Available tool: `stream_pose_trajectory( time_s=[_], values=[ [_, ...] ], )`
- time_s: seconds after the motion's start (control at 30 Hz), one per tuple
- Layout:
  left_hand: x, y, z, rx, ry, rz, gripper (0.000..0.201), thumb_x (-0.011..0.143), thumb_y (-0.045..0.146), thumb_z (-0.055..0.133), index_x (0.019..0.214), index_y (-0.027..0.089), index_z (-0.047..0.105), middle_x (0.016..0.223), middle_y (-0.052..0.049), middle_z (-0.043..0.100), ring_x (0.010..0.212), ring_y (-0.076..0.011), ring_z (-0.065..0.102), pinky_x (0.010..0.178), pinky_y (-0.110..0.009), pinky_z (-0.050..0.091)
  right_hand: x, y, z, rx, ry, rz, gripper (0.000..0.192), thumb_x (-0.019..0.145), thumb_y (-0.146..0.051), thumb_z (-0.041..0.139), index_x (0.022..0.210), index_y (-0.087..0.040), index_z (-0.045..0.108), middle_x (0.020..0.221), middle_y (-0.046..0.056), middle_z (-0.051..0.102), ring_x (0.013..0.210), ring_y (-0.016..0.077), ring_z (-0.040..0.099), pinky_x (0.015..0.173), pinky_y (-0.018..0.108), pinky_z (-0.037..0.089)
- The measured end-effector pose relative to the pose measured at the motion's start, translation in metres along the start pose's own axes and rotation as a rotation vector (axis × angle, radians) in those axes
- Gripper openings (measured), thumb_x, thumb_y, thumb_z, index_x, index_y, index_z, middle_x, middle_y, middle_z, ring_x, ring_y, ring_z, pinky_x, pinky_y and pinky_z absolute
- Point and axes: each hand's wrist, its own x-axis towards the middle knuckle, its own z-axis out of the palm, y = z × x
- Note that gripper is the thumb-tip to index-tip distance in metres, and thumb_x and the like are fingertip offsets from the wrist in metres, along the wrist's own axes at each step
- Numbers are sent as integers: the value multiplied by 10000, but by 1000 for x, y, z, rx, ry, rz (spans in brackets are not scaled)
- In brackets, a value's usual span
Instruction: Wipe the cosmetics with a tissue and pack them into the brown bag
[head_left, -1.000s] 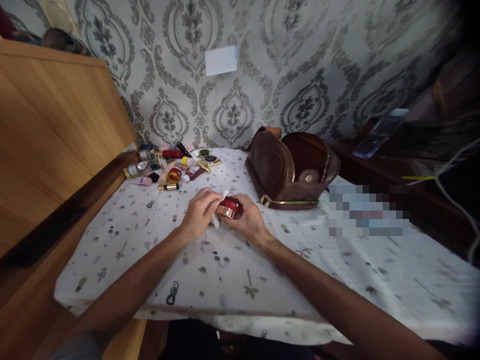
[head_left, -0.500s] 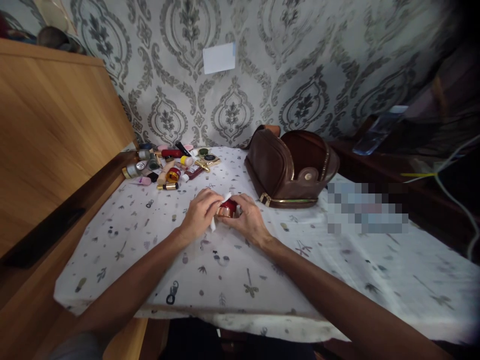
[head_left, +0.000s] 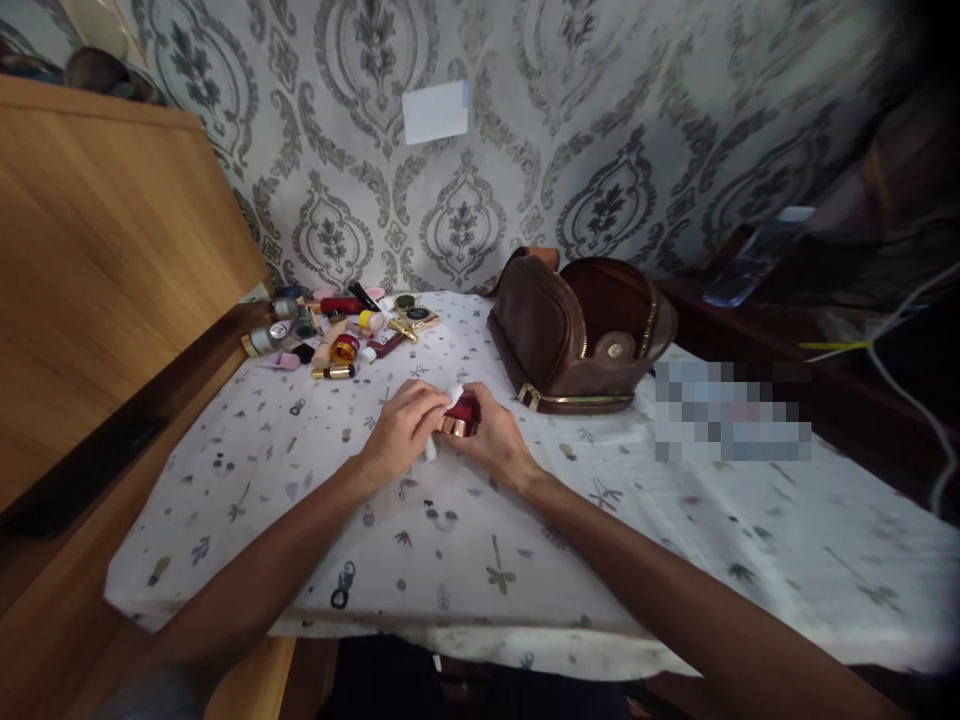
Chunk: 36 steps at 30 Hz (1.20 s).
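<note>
Over the middle of the patterned cloth, my right hand grips a small red jar with a shiny copper-gold band. My left hand is closed on a white wipe, whose edge also shows above its fingertips, pressed to the jar's left side. Part of the jar is hidden behind my fingers. Whether the wipe is tissue or cloth I cannot tell.
A brown leather bag stands unzipped behind my right hand. Several cosmetics, among them a gold-and-black tube and a red-and-gold jar, lie at the back left. A wooden cabinet borders the left; a clear bottle lies far right.
The red jar has turned slightly in my right hand, and my left fingers have shifted a little with the wipe along it. The view has moved very slightly.
</note>
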Motion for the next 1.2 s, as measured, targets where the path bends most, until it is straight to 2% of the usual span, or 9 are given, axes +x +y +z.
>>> stream_pose_trajectory(
  time_s=[0.13, 0.23, 0.4, 0.63, 0.8, 1.0, 1.1, 1.2],
  values=[
    [1, -2, -2, 35, 8, -41, 172, 966, 172, 473, 980, 204, 642, 940, -57, 641, 947, -189, 597, 848, -326, 493, 1, 5, 0, -1, -14, 0, 452, 642, -296, 703, 1056, -214, 543, 920, 32, 663, 811, 201, 623, 746, 331, 491],
    [1, -3, -3, 64, 19, -36, 162, 967, 176, 477, 983, 205, 635, 937, -49, 634, 936, -182, 598, 838, -319, 497, 1, 6, 1, -56, -14, 14, 388, 640, -260, 696, 1002, -197, 572, 891, 30, 648, 801, 199, 610, 752, 337, 490],
    [0, -4, -1, 93, 21, 4, 172, 972, 168, 463, 994, 203, 630, 942, -53, 631, 944, -185, 596, 842, -324, 500, 1, 4, 1, -114, 6, -53, 273, 666, -321, 719, 881, -197, 605, 851, 30, 582, 788, 195, 564, 744, 330, 472],
    [0, -1, -2, 75, -8, 20, 162, 963, 167, 476, 1026, 194, 622, 983, -67, 616, 987, -191, 591, 881, -336, 496, 0, 3, 0, -75, -4, -42, 296, 639, -307, 735, 877, -201, 596, 825, 8, 516, 751, 175, 523, 697, 294, 449],
    [1, 0, -4, 16, -102, -59, 218, 917, 180, 527, 1127, 193, 585, 1080, -77, 587, 1065, -206, 576, 937, -344, 483, 0, 5, 1, -6, -50, 2, 248, 710, -346, 648, 885, -202, 547, 729, -36, 528, 658, 144, 492, 639, 267, 415],
    [2, 0, -2, -43, -147, -205, 256, 900, 278, 591, 1143, 195, 580, 1089, -74, 604, 1062, -219, 580, 945, -335, 476, -1, 5, 2, -108, -12, -100, 243, 708, -245, 625, 939, -184, 584, 928, 46, 560, 826, 197, 564, 771, 333, 470],
    [3, -1, -4, -93, -173, -260, 283, 901, 290, 589, 1162, 181, 590, 1106, -78, 622, 1061, -221, 588, 941, -330, 466, 0, 10, 3, -82, -59, -157, 360, 709, -260, 667, 1052, -183, 589, 1019, 73, 559, 909, 218, 583, 838, 368, 496],
    [4, -4, -6, -143, -180, -328, 283, 891, 311, 593, 1139, 177, 620, 1087, -77, 641, 1023, -222, 605, 904, -323, 471, 4, 20, 2, 40, -90, -108, 714, 642, -327, 771, 1287, -197, 494, 1181, 102, 546, 979, 234, 599, 869, 392, 515]
  ],
)
